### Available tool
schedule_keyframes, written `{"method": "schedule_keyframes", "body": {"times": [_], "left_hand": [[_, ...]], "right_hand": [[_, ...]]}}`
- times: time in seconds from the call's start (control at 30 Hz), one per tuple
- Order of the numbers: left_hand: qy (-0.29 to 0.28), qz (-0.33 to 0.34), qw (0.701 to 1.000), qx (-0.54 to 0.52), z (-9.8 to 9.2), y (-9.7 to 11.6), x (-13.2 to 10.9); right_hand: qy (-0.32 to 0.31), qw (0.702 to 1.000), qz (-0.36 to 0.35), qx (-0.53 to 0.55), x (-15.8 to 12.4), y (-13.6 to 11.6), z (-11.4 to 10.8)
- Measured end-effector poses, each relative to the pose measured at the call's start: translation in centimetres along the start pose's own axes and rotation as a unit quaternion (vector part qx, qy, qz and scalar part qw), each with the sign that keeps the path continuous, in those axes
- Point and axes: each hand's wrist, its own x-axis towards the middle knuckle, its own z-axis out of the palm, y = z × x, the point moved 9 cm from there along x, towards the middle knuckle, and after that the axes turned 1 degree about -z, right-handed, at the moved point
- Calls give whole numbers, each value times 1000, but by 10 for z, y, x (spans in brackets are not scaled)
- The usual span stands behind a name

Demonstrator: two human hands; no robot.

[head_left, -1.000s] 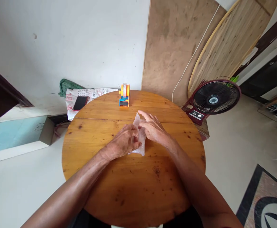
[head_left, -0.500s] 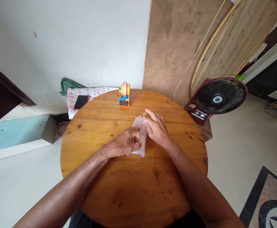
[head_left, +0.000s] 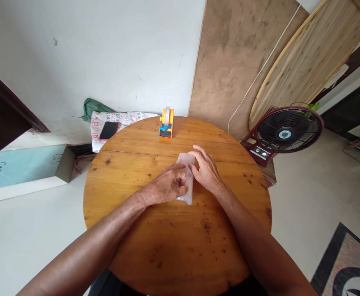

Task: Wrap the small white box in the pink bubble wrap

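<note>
Wrap (head_left: pixel 186 161): small translucent piece, lying flat on the table (head_left: pixel 174 246) just past centre, long axis running away from the person. Both hands are on it.

Left to right:
- Green bag (head_left: pixel 91 107) on the floor by the wall, behind the table's far-left edge.
- Printed sack (head_left: pixel 127 118) just beside it, with a dark phone (head_left: pixel 108 130) lying on top.
- Left hand (head_left: pixel 167 187): fingers curled and closed on the wrap's left side, covering much of its near half. Forearm crosses the table from the near-left.
- Tape dispenser (head_left: pixel 167 123), orange and blue, upright near the far edge, well apart from the hands.
- Right hand (head_left: pixel 206 170): fingertips bent down and pinched on the wrap's upper right edge. The two hands sit close together, nearly touching across the wrap.
- Fan (head_left: pixel 287 130), dark red, on the floor to the right of the table.
- Round board (head_left: pixel 306 53) leaning on the wall behind the fan.
- Mat (head_left: pixel 346 263) at the near-right corner of the floor.
</note>
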Motion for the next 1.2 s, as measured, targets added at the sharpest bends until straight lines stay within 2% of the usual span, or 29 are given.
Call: {"method": "schedule_keyframes", "body": {"times": [0.07, 0.17, 0.27, 0.37, 0.47, 0.6, 0.77, 0.9, 1.07, 1.2], "left_hand": [[6, -9, 1000, 6, -1, -1, -1], [46, -5, 998, 46, -9, -1, -2], [73, 28, 992, 103, -13, 3, -4], [53, 58, 987, 138, -8, 6, -6], [36, 47, 988, 143, -4, 2, -6], [31, 32, 990, 132, -3, 1, -5], [23, 32, 990, 136, -2, 1, -4], [31, 41, 990, 132, -3, 0, -4], [52, 37, 988, 141, -5, -2, -5], [41, 61, 984, 161, -4, 9, -8]], "right_hand": [[-16, 1000, -3, -6, -1, 0, 5], [-38, 999, 10, -16, -3, 4, 15], [-30, 998, 48, -17, -4, 13, 20], [-4, 995, 101, -21, -3, 23, 15], [4, 985, 173, -21, -4, 37, 9], [-59, 969, 241, 4, -2, 49, 14], [-85, 959, 256, 83, 0, 48, 30], [-48, 957, 242, 150, 1, 46, 36], [-29, 956, 255, 143, 0, 48, 35], [-33, 956, 261, 127, 1, 47, 35]]}}
